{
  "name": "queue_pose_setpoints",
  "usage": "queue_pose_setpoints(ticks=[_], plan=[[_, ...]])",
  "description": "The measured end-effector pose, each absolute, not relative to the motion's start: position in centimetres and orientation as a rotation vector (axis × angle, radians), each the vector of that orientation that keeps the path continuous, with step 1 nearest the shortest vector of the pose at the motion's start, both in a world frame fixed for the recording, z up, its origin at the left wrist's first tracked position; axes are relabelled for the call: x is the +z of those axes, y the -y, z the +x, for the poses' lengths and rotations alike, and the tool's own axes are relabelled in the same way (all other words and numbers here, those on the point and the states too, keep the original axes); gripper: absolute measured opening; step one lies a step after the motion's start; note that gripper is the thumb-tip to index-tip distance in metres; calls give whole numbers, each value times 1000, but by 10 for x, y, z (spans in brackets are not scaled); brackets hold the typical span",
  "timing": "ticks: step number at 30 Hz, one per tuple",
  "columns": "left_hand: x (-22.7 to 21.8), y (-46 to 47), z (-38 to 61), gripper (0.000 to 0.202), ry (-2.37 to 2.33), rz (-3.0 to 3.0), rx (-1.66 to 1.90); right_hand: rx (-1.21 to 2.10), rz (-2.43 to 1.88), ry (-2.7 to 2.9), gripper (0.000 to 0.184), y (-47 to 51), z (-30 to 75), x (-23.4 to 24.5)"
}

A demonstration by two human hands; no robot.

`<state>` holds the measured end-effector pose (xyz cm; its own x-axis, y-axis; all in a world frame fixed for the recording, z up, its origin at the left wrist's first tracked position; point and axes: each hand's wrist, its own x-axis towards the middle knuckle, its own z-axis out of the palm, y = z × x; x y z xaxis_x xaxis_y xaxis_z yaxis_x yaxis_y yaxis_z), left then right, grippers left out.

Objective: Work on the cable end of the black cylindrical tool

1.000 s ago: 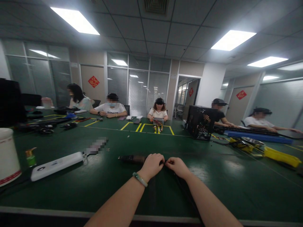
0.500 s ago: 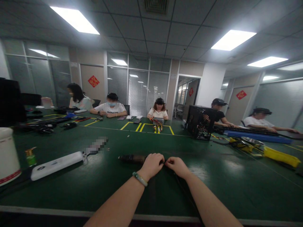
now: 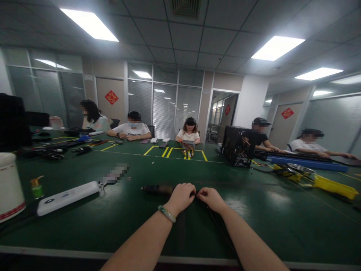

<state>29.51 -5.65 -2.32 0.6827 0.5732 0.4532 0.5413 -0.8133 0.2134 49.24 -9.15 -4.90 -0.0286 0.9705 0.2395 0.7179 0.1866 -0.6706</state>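
Note:
A dark, tube-shaped electric screwdriver (image 3: 161, 189) lies on the green table, its narrow tip pointing left. My left hand (image 3: 182, 197) is closed around its right end and covers that part. Close beside it, my right hand (image 3: 212, 199) pinches the black cable (image 3: 216, 222) where it meets the tool. From there the cable runs down past my right forearm to the table's front edge. The exact spot between my fingertips is too small and dark to make out.
To the left are a white power strip (image 3: 69, 197), a small green bottle (image 3: 37, 189) and a white canister (image 3: 10, 186). A black computer case (image 3: 237, 146) stands at the far right, near a yellow strap (image 3: 335, 187). Several people sit around the table.

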Motion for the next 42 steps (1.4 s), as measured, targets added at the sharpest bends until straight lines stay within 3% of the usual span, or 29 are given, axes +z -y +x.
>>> queue_pose_setpoints(ticks=[42], plan=[[-21,58,298,4,-973,2841,796,479,-1594,1806,19,87,493,-52]])
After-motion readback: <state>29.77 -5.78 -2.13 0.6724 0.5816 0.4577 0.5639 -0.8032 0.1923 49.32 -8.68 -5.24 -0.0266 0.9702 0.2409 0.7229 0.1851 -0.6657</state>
